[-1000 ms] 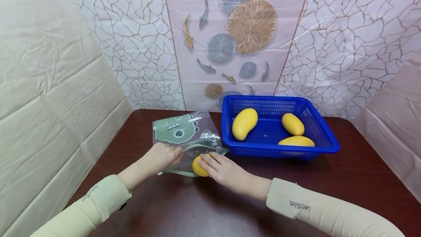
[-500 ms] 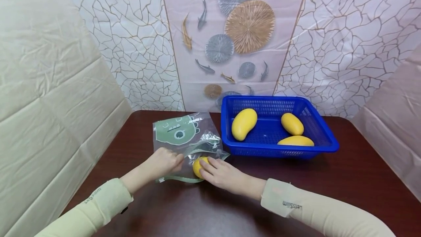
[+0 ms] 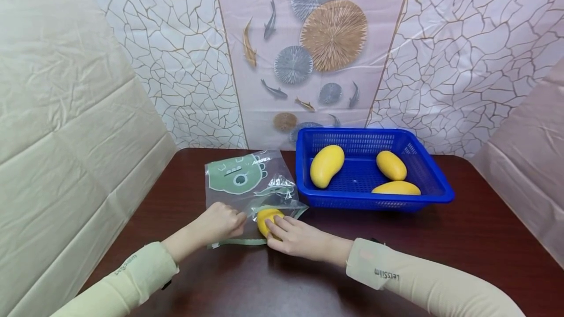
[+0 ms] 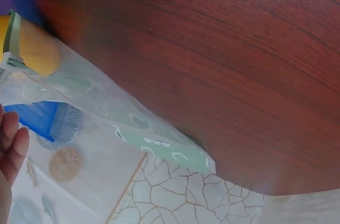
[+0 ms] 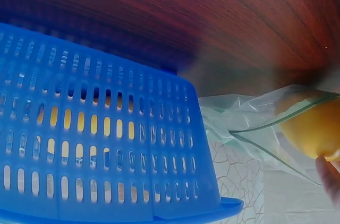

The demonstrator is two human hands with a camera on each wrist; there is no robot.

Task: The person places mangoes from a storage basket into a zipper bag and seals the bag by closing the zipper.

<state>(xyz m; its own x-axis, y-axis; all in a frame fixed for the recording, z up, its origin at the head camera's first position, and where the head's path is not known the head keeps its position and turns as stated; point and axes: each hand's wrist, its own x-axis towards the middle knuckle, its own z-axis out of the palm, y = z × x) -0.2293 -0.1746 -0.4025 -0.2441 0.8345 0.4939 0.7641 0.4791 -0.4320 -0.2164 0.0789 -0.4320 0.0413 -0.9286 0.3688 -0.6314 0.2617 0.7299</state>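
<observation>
The clear zip bag [image 3: 238,175] with a green printed face lies on the table, its mouth toward the person. The left hand [image 3: 222,223] has curled fingers at the bag's mouth and pinches its edge; in the left wrist view, part of that hand [image 4: 9,147] shows beside the bag [image 4: 101,94]. A yellow mango [image 3: 264,219] sits in the bag's mouth, gripped by the right hand [image 3: 306,241], whose fingers lie over its right side. In the right wrist view, the green seal strip crosses the mango [image 5: 313,131] and fingertips [image 5: 325,168] touch it.
To the right of the bag stands a blue basket [image 3: 374,198] holding three yellow mangoes, one on the left [image 3: 327,165] and two on the right. Its near left corner is close to the bag. A patterned cloth [image 3: 194,62] hangs behind the brown table [image 3: 374,238].
The bag's near edge and the left hand have shifted slightly toward the person. The right hand has moved slightly down, and the bag's film now lies over more of the mango.
</observation>
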